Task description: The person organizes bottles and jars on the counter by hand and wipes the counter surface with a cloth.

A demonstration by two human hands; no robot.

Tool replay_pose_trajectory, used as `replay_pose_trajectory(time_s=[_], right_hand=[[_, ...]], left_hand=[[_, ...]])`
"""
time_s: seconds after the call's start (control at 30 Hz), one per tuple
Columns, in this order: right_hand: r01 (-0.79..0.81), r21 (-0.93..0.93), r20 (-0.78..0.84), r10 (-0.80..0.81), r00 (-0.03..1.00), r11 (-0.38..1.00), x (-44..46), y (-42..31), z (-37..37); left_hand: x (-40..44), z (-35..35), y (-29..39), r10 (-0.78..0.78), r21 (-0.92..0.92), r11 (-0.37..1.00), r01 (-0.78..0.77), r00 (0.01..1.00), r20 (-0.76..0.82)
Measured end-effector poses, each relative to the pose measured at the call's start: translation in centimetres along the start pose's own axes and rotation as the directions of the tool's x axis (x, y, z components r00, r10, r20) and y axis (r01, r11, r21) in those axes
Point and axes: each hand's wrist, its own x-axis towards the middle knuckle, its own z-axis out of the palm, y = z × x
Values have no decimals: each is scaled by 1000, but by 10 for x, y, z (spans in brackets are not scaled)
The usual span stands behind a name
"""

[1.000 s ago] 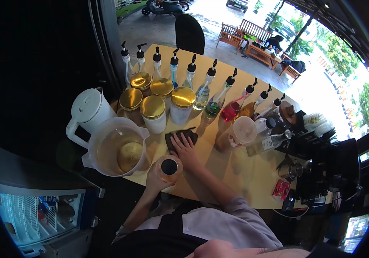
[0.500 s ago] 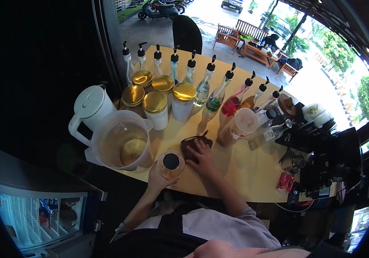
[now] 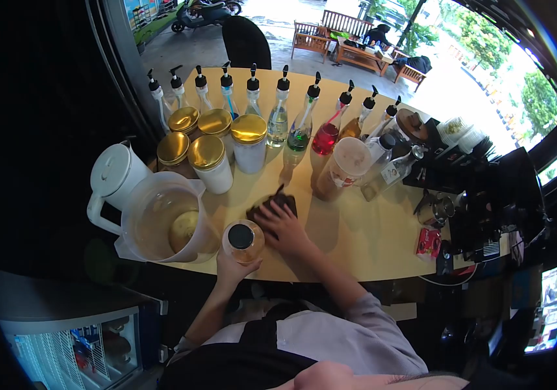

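Note:
A clear bottle with a black cap (image 3: 241, 236) stands upright in my left hand (image 3: 232, 268), whose fingers wrap round its side near the table's front edge. Just right of it, my right hand (image 3: 281, 225) lies with spread fingers on a dark cloth (image 3: 266, 207), pressing it against the yellow table (image 3: 356, 247). The large translucent pitcher (image 3: 155, 218) is left of the bottle. Behind the cloth stand jars with gold lids (image 3: 207, 153).
Pump-topped bottles, one with red liquid (image 3: 325, 138), line the back. A white jug (image 3: 115, 174) is far left. Right are a lidded container (image 3: 343, 172), a glass bottle (image 3: 392, 170), a metal pitcher (image 3: 436, 209), a red packet (image 3: 428, 243) and a black machine (image 3: 503, 195). A person sits outside.
My right hand and the cloth moved right, then back left towards the bottle. My left hand still holds the bottle. The view has shifted, so the table's things appear further left.

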Motion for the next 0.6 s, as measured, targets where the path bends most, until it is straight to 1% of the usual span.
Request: replay_pose_trajectory(time_s=[0.03,0.07,0.13,0.17,0.27,0.33,0.37,0.4,0.43,0.5,0.53,0.57,0.6], right_hand=[[39,30,52,-40,998,999,-20,-5,-9],[34,25,54,-35,998,999,-41,-1,-12],[59,212,128,-87,988,976,-72,6,-19],[56,208,129,-84,988,977,-75,11,-19],[13,247,81,-34,996,969,-70,18,-21],[-67,188,1,68,998,980,-42,24,-19],[-62,193,0,63,998,979,-27,29,-18],[-87,180,-63,99,993,980,-11,36,-17],[-113,170,-126,135,983,979,6,44,-15],[-167,155,-189,195,963,974,40,61,-9],[-217,161,-220,250,943,963,55,66,-7],[-217,173,-222,253,942,961,69,74,-3],[-248,137,-274,277,921,959,82,83,2]], left_hand=[[1,0,0,15,-18,1000,-15,1000,0],[2,0,-1,15,-24,1000,-15,1000,4],[3,0,-1,46,20,999,-46,999,4],[4,1,0,47,16,999,-47,999,6],[7,3,7,39,-17,999,-39,999,26],[8,3,3,71,16,997,-71,997,-5],[8,2,2,70,22,997,-70,997,-9],[7,2,2,48,-4,999,-48,999,19],[6,1,3,25,-29,999,-24,999,48],[4,1,0,19,-7,1000,-19,999,44],[4,2,-3,17,5,1000,-18,999,44],[4,2,-5,14,18,1000,-15,999,46],[4,1,-7,49,49,997,-52,997,57]])
